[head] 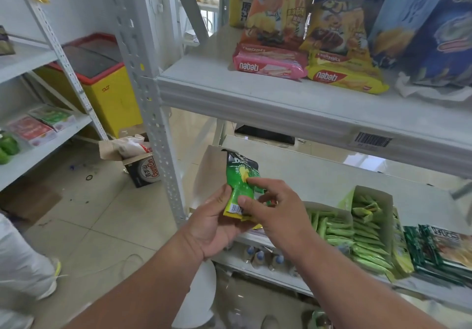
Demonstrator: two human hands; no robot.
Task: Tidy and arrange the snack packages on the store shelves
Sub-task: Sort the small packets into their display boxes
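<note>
Left hand (217,226) grips a small stack of green snack packets (241,188) at frame centre, right hand (275,208) pinching the top one; best squared up there, faces aligned, then set upright on the lower shelf (319,175) beside the open box of green sticks (357,226).

The left hand (213,222) hides the bottom of the green snack bag (241,183). Its words look too blurry to read.
</note>
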